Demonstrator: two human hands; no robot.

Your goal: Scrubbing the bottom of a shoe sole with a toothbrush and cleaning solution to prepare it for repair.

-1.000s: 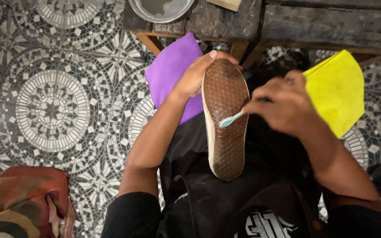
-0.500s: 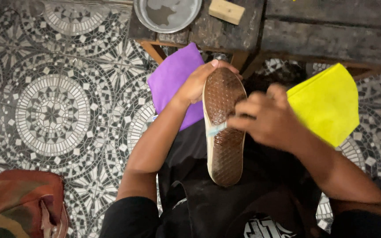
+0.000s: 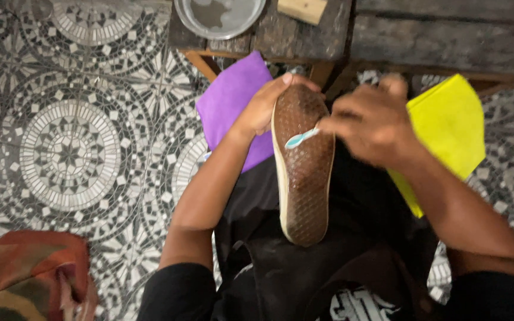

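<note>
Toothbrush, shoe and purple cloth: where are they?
toothbrush [image 3: 300, 138], head view, on its light blue head.
shoe [image 3: 303, 190], head view, on the brown patterned sole.
purple cloth [image 3: 230, 101], head view, on its flat middle.

The right hand [image 3: 373, 122], blurred, has apparently drawn the toothbrush [image 3: 302, 138] up the sole [image 3: 304, 172].

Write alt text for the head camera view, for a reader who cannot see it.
Seen from above, a person's left hand holds a shoe sole-up on their lap while the right hand presses a toothbrush against the brown sole. A purple cloth and a yellow cloth lie on the patterned tile floor, below a metal bowl.
</note>
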